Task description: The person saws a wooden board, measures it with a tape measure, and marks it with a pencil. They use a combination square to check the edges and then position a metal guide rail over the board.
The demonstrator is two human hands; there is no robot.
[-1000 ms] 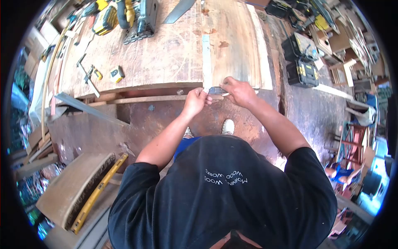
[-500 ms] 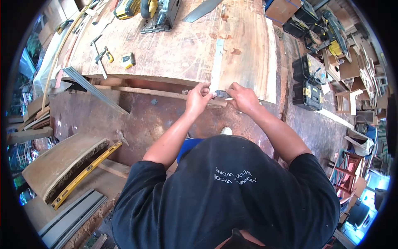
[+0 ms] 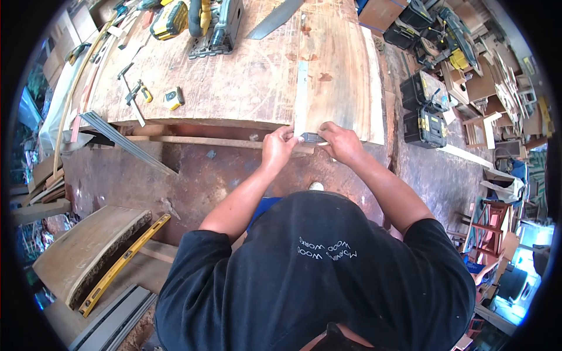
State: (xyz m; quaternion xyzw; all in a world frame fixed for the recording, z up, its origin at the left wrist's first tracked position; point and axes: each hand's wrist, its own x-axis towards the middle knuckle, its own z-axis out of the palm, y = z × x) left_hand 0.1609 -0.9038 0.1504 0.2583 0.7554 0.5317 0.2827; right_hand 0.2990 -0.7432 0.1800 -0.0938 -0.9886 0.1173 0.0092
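Steel square flat on rough slab — both hands pinching its stock.

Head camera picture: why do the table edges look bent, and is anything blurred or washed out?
Head view: a fisheye lens bows the wooden slab and leaves black corners; daylight is bright and even, with pale glare on the plank beside the metal ruler; the left hand and right hand look sharp, clutter at the rim is squeezed small.

The person wears a black short-sleeved T-shirt with small white lettering across it. Both forearms are bare. A white shoe shows below.
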